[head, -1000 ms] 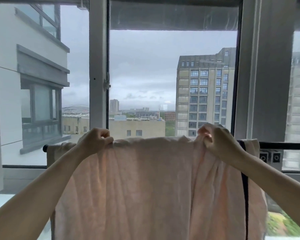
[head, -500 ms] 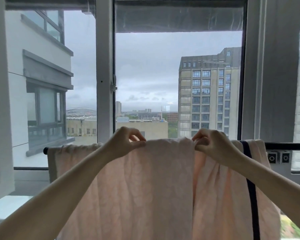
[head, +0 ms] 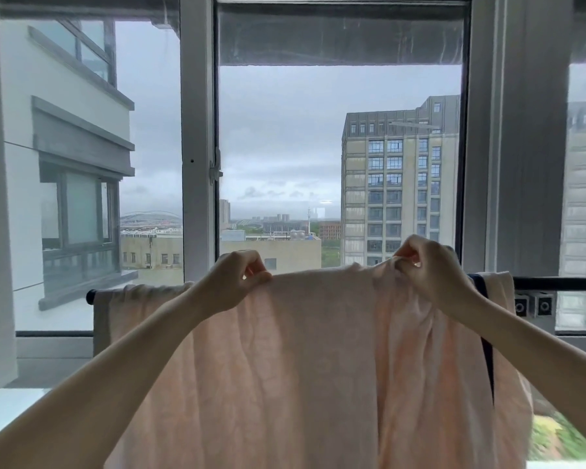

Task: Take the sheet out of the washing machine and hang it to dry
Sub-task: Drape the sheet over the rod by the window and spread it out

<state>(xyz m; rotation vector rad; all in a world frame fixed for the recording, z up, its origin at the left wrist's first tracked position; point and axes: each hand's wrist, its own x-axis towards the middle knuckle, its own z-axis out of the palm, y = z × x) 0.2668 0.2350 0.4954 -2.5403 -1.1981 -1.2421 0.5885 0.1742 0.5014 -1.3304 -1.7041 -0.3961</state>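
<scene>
A pale pink sheet (head: 285, 367) with a dark stripe near its right edge hangs over a black horizontal rail (head: 555, 283) in front of the window. My left hand (head: 232, 280) pinches the sheet's top edge left of centre. My right hand (head: 430, 269) pinches a bunched fold of the top edge and lifts it slightly above the rail. Between my hands the edge is stretched nearly straight. The rail's middle is hidden by the fabric; its left end (head: 90, 296) pokes out past the cloth.
A tall window with grey frames (head: 197, 147) stands right behind the rail, with buildings outside. Two small square fittings (head: 531, 304) sit under the rail at the right. A white sill (head: 0, 404) runs along the lower left.
My left hand has slid right along the top edge, from near the rail's left end toward the centre. My right hand has stayed on the fold and raised it a little.
</scene>
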